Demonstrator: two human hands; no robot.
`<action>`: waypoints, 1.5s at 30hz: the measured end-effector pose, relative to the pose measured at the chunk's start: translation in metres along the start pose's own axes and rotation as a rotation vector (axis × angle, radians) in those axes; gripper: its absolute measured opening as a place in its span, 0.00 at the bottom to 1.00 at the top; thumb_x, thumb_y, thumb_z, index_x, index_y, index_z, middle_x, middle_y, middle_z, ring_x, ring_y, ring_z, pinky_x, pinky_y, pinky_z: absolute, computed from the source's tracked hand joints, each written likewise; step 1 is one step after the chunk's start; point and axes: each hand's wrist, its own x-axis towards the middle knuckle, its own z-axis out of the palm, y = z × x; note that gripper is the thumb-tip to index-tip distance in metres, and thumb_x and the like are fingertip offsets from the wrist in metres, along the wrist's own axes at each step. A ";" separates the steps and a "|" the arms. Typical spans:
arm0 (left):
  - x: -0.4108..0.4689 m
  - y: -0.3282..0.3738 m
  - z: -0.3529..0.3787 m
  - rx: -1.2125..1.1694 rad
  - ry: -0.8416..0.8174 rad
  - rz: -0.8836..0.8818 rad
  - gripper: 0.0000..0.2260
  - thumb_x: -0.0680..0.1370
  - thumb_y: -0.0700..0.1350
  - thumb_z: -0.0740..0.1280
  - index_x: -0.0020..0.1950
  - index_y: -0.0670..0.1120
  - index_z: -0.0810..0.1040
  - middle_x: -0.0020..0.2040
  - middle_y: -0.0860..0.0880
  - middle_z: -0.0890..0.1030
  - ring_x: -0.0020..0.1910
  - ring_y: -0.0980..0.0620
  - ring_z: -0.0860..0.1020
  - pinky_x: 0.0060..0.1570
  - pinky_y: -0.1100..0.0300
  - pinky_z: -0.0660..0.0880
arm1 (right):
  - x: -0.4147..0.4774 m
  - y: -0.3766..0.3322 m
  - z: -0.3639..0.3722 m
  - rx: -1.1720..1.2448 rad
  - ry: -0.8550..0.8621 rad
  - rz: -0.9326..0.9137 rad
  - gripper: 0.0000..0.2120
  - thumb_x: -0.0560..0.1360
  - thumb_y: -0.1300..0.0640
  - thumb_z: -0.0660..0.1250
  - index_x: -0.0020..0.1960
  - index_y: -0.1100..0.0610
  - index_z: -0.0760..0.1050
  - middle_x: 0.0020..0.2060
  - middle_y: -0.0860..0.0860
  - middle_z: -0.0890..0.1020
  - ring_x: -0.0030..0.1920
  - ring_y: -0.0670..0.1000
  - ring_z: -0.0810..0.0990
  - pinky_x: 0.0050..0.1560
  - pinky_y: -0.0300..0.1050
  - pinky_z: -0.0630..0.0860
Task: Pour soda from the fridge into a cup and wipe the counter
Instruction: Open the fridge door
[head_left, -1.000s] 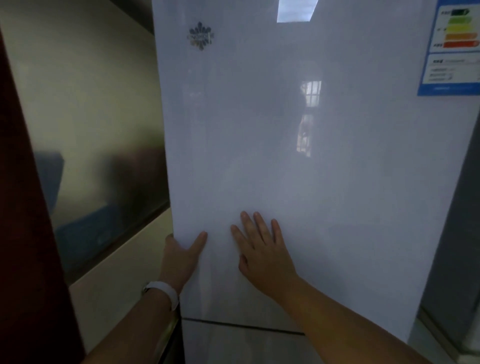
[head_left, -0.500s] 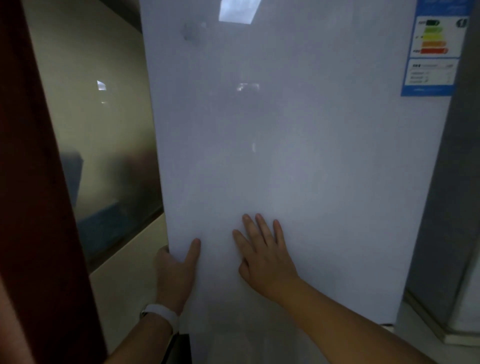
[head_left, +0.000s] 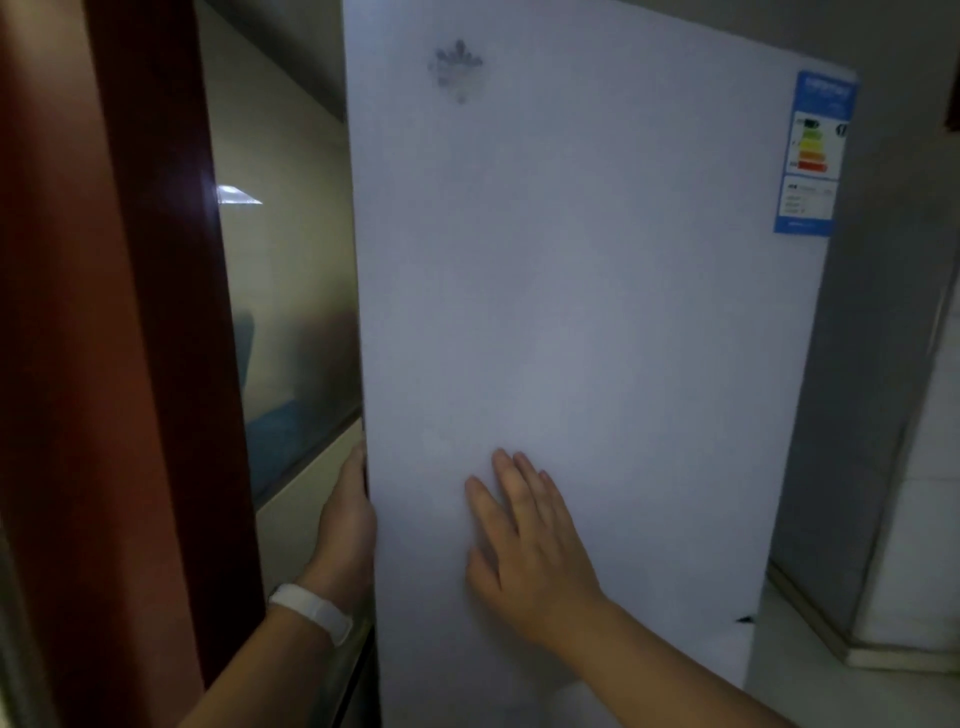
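The fridge door (head_left: 597, 312), a tall, glossy white panel, filled the middle of the head view and stood upright. Its lower edge ran out of sight below. Whether the fridge door was sealed or ajar could not be told.

The left hand (head_left: 345, 525) was at the door's left edge, low down. The palm lay against the edge and the fingers curled round behind it, so the hand gripped the door there, though the fingertips themselves were hidden. A white band (head_left: 311, 613) circled that wrist, just below and left of the door's edge.

The right hand (head_left: 524, 535) lay flat on the door's front face, to the right of the left hand and at about the same height. Its fingers (head_left: 506, 478) were straight, slightly spread and pointing up, and the palm pressed the surface. It held nothing.

A blurred silver emblem (head_left: 456, 70) sat near the door's top left corner. A blue energy label with coloured bars (head_left: 813, 156) was stuck at the door's top right corner.

Left of the door stood a frosted glass pane (head_left: 291, 312), and further left a dark red wooden frame (head_left: 156, 312). Right of the door rose a grey wall (head_left: 872, 364), with white tiling (head_left: 930, 519) beyond it.
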 end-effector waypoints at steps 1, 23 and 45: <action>-0.011 0.000 0.001 -0.003 0.007 0.006 0.15 0.82 0.52 0.59 0.49 0.45 0.81 0.40 0.45 0.85 0.36 0.48 0.83 0.37 0.55 0.79 | -0.004 -0.003 -0.006 0.000 -0.002 0.002 0.32 0.71 0.51 0.66 0.73 0.56 0.64 0.74 0.62 0.64 0.74 0.63 0.63 0.70 0.63 0.64; -0.215 0.008 0.050 0.212 -0.090 0.209 0.13 0.84 0.49 0.54 0.57 0.48 0.77 0.48 0.51 0.82 0.49 0.57 0.81 0.43 0.70 0.75 | -0.116 -0.048 -0.184 0.018 -0.129 0.069 0.33 0.78 0.42 0.58 0.78 0.56 0.55 0.76 0.57 0.57 0.76 0.58 0.60 0.70 0.57 0.67; -0.346 -0.011 0.196 0.311 -0.336 0.442 0.22 0.67 0.60 0.68 0.58 0.56 0.74 0.54 0.56 0.72 0.54 0.62 0.74 0.51 0.68 0.71 | -0.247 0.008 -0.365 -0.184 -0.013 0.592 0.40 0.73 0.43 0.58 0.78 0.57 0.44 0.74 0.57 0.62 0.69 0.56 0.72 0.61 0.48 0.71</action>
